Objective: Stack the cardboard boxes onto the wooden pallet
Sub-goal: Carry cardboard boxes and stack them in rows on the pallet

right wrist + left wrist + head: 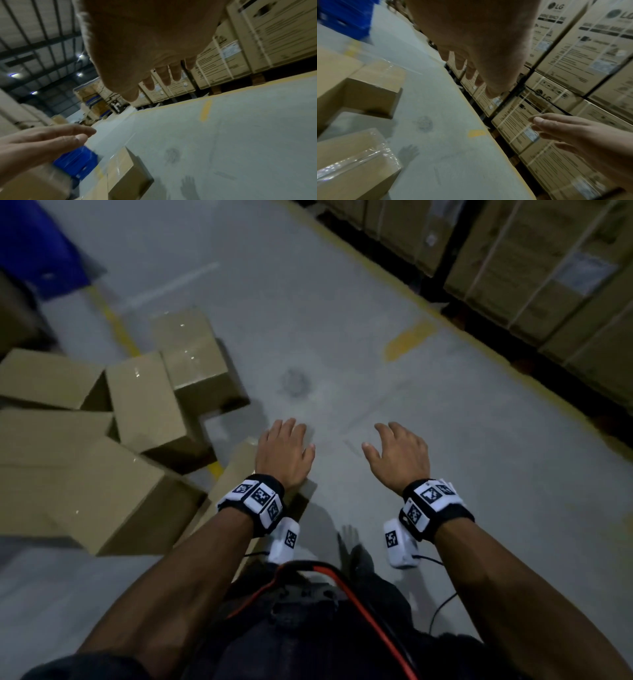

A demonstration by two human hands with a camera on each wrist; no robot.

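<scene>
Both hands out front, palms down over the grey floor: left hand and right hand, fingers loosely spread, each grip empty. Plain cardboard boxes lie jumbled on the floor at left, one just under the left wrist. Strapped printed cartons line the far right.

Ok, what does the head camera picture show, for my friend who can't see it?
Two empty hands, left hand and right hand, reach out open above a grey floor. Plain cardboard boxes lie jumbled on the left; stacked cartons line the right.
</scene>
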